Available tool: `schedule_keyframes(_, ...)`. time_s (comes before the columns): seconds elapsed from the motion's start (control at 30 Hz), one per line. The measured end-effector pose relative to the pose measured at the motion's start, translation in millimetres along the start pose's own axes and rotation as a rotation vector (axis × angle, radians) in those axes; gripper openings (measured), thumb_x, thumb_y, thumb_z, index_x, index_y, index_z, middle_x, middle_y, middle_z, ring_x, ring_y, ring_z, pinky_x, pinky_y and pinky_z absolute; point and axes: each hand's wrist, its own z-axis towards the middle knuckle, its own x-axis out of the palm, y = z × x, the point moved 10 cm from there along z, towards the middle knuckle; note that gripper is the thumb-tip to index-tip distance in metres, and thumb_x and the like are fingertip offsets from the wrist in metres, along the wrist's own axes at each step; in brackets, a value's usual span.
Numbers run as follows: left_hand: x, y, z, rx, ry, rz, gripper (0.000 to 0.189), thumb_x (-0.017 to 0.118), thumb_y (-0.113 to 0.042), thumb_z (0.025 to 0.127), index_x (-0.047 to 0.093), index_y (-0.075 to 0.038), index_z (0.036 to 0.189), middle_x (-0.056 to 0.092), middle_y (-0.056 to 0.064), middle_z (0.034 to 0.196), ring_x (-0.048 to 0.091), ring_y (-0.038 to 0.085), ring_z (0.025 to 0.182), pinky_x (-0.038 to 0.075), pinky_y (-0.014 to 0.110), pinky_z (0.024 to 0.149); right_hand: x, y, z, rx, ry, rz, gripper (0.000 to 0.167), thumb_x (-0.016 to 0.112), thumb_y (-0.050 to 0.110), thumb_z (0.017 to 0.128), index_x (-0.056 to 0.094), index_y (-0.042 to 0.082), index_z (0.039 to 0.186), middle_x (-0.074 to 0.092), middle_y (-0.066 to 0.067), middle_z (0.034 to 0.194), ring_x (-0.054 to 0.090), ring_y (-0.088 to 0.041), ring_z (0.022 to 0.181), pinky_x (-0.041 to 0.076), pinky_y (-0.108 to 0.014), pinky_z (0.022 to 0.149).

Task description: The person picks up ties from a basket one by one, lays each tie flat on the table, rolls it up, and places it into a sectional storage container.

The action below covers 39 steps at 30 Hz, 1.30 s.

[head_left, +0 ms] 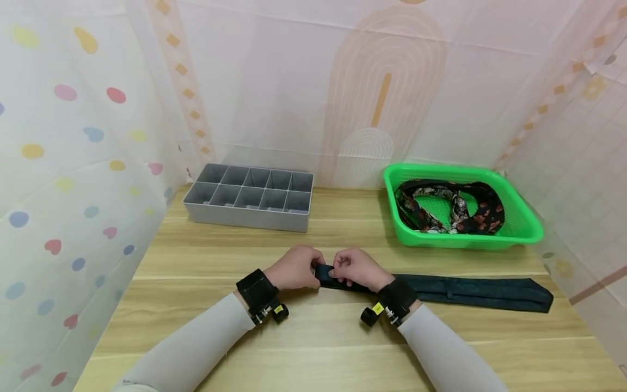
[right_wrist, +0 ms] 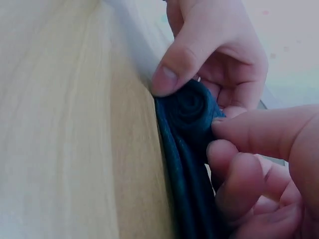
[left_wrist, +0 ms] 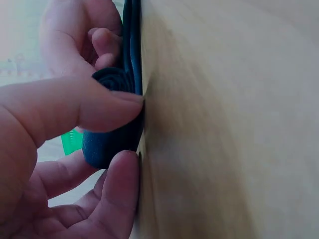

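A dark blue-green necktie (head_left: pixel 482 293) lies lengthwise on the wooden table, its wide pointed end to the right. The left end is wound into a roll, and its spiral edge (right_wrist: pixel 188 105) shows in the right wrist view. My left hand (head_left: pixel 296 268) holds this roll from the left, thumb on one side and fingers round the other. On the roll's right side, my right hand (head_left: pixel 360 269) pinches the tie with curled fingers. The left wrist view shows the rolled fabric (left_wrist: pixel 107 148) between the left thumb and fingers, standing against the tabletop.
A grey divided box (head_left: pixel 247 219) with several compartments stands at the back left. At the back right is a green plastic basket (head_left: pixel 524 226) holding a dark floral cloth (head_left: pixel 482 215). Patterned curtains (head_left: pixel 274 81) hang behind and along both sides of the table.
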Motion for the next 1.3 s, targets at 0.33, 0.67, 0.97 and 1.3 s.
schedule_keyframes(0.33, -5.5, -3.5, -2.5, 0.024, -0.062, 0.035, 0.02, 0.089, -0.013, 0.069, 0.073, -0.018, 0.08, 0.063, -0.004, 0.081, 0.054, 0.015, 0.075, 0.045, 0.029, 0.069, 0.1, 8.4, -3.5, -0.034, -0.084, -0.012, 0.014, 0.077, 0.017, 0.095, 0.069, 0.007, 0.1, 0.062, 0.002, 0.065, 0.057, -0.013, 0.052, 0.051, -0.028, 0.056)
schedule_keyframes(0.67, 0.6, -11.3, -4.2, 0.052, -0.018, 0.135, 0.027, 0.089, -0.017, 0.069, 0.07, -0.018, 0.088, 0.059, -0.001, 0.088, 0.053, 0.016, 0.078, 0.044, 0.029, 0.07, -0.8, 15.0, -7.8, -0.052, -0.08, -0.093, 0.017, 0.082, 0.021, 0.093, 0.071, 0.009, 0.09, 0.068, 0.002, 0.065, 0.062, -0.012, 0.054, 0.052, -0.029, 0.059)
schedule_keyframes(0.97, -1.9, -5.8, -4.5, 0.055, -0.025, 0.1, 0.024, 0.092, -0.024, 0.072, 0.073, -0.02, 0.086, 0.062, -0.005, 0.084, 0.054, 0.014, 0.078, 0.045, 0.029, 0.071, -6.1, 10.8, -2.9, -0.072, -0.052, -0.105, 0.008, 0.079, 0.009, 0.093, 0.072, 0.007, 0.09, 0.067, 0.003, 0.067, 0.06, -0.01, 0.053, 0.051, -0.025, 0.054)
schedule_keyframes(1.3, -3.6, -8.0, -3.9, 0.06, -0.064, 0.104, 0.02, 0.091, -0.019, 0.072, 0.073, -0.018, 0.082, 0.064, -0.005, 0.082, 0.055, 0.013, 0.077, 0.046, 0.028, 0.074, 2.6, 32.4, -7.8, -0.205, -0.005, -0.278, 0.028, 0.087, 0.016, 0.084, 0.07, 0.013, 0.106, 0.067, 0.003, 0.083, 0.061, -0.009, 0.069, 0.053, -0.026, 0.068)
